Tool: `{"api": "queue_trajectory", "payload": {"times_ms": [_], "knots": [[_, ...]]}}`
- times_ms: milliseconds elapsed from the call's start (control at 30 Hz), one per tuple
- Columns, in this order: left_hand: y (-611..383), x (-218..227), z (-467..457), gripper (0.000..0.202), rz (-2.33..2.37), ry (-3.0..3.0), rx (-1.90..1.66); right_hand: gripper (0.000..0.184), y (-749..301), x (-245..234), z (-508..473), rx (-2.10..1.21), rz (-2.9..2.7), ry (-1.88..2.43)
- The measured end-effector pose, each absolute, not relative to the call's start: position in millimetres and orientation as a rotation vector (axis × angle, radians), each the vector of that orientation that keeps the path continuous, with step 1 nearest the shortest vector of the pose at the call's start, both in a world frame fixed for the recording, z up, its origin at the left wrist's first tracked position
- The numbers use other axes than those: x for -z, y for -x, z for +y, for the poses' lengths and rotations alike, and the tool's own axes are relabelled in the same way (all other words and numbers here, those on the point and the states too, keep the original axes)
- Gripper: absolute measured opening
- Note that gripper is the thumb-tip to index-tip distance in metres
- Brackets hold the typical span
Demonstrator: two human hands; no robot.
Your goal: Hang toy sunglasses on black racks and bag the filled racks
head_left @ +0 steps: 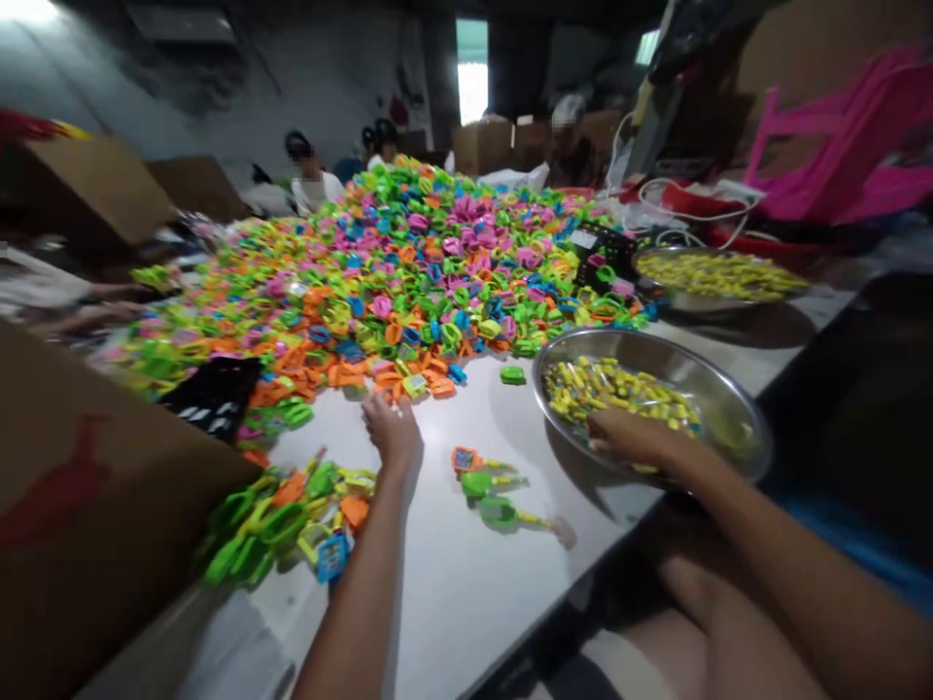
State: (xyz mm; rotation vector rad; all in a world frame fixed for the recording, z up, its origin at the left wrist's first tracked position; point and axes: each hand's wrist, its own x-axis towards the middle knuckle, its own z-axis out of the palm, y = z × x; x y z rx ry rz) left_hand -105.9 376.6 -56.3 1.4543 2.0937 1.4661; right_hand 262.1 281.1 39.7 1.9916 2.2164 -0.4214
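My left hand reaches forward to the near edge of a huge heap of small coloured plastic pieces on the white table; its fingers curl down at the pile, and what they hold is hidden. My right hand rests inside a steel bowl of small yellow pieces, fingers down among them. Between my arms lie three assembled toys, orange and green with yellow handles. A cluster of green and orange finished toys lies left of my left forearm.
A cardboard box stands at the near left. A second steel bowl of yellow pieces sits farther right, beside a black basket. Other people sit at the far side and the left. Pink plastic furniture and boxes are at the back right.
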Motion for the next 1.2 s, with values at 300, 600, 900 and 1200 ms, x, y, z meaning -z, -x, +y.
{"api": "queue_trajectory", "payload": {"times_ms": [300, 600, 900, 1200], "knots": [[112, 72, 385, 0.026, 2.170, -1.484, -1.294, 0.022, -244, -45, 282, 0.189, 2.254, -2.029], [114, 54, 388, 0.024, 1.960, -1.338, -1.365, 0.045, -273, -37, 270, 0.063, 2.647, -2.244], [93, -25, 366, 0.045, 1.471, -1.208, -1.525, 0.036, -241, -69, 251, 0.328, 2.985, -2.514], [8, -94, 275, 0.017, 0.868, -2.016, -1.326, 0.033, -204, -82, 168, 1.216, 3.085, -2.474]]}}
